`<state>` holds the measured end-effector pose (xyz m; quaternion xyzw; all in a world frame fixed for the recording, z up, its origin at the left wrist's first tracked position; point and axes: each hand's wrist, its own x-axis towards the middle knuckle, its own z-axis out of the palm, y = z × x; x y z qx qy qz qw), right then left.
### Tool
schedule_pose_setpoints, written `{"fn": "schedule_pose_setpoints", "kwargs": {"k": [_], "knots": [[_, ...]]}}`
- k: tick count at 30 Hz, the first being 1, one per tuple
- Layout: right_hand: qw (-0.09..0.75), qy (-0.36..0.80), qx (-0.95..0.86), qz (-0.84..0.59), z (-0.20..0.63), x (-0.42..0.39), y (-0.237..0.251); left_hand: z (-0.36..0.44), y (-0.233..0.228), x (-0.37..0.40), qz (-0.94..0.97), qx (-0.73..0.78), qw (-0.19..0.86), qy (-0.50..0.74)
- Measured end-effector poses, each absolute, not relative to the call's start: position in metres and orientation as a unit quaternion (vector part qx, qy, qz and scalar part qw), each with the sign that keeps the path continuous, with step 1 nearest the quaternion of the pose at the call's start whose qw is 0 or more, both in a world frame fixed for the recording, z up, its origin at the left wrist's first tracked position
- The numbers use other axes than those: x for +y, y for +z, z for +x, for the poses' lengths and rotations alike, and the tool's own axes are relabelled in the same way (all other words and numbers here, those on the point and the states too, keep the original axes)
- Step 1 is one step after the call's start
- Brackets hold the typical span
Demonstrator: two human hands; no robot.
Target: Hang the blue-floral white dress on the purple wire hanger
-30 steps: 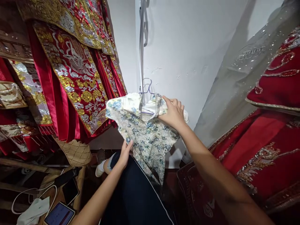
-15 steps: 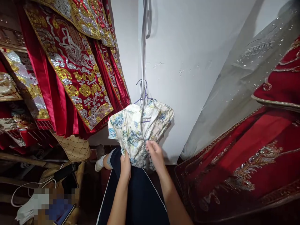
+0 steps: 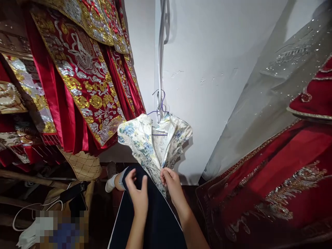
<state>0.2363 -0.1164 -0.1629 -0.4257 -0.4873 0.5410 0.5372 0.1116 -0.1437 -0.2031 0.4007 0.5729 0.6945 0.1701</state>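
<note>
Both hands dropped to hem | right hand (image 3: 171,183) pinches floral dress (image 3: 153,143) | left hand (image 3: 137,193) open, touching nothing

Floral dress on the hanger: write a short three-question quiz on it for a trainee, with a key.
1. True or false: the floral dress hangs on a purple wire hanger against the white wall.
2. Which hand pinches the dress's lower edge? A) left hand B) right hand C) neither
3. Fill in: the garments hanging left of the dress are red with gold and ____ embroidery.

Key
1. True.
2. B: the right hand grips the fabric edge in its fingers; the left hand is open just beside it, fingers spread, over the dark blue clothing below.
3. Silver.
</note>
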Motion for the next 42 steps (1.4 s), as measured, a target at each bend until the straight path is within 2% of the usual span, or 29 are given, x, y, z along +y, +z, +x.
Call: {"fn": "schedule_pose_setpoints", "kwargs": {"k": [4, 9, 14, 17, 20, 24, 26, 33, 38, 42], "knots": [[0.502, 0.538, -0.530, -0.421, 0.231, -0.119, -0.161, 0.131, -0.183, -0.144, 0.561, 0.492, 0.270, 0.609], [0.398, 0.561, -0.596, -0.415, 0.256, -0.124, -0.148, 0.135, -0.178, -0.145, 0.579, 0.503, 0.272, 0.581], [0.465, 0.533, -0.560, -0.431, 0.284, -0.105, -0.111, 0.139, -0.190, -0.147, 0.557, 0.533, 0.259, 0.582], [0.417, 0.489, -0.615, -0.458, 0.284, -0.096, -0.098, 0.146, -0.188, -0.151, 0.559, 0.523, 0.272, 0.583], [0.387, 0.450, -0.657, -0.464, 0.279, -0.103, -0.112, 0.153, -0.181, -0.157, 0.567, 0.519, 0.287, 0.571], [0.465, 0.438, -0.630, -0.442, 0.277, -0.122, -0.149, 0.155, -0.174, -0.163, 0.571, 0.513, 0.303, 0.565], [0.472, 0.450, -0.624, -0.430, 0.278, -0.125, -0.159, 0.154, -0.174, -0.164, 0.567, 0.509, 0.312, 0.568], [0.382, 0.452, -0.687, -0.421, 0.274, -0.124, -0.153, 0.149, -0.175, -0.163, 0.541, 0.518, 0.324, 0.579], [0.414, 0.459, -0.649, -0.443, 0.269, -0.130, -0.158, 0.151, -0.165, -0.166, 0.544, 0.519, 0.307, 0.584], [0.401, 0.458, -0.670, -0.425, 0.273, -0.130, -0.159, 0.147, -0.161, -0.166, 0.569, 0.497, 0.315, 0.575]]}}
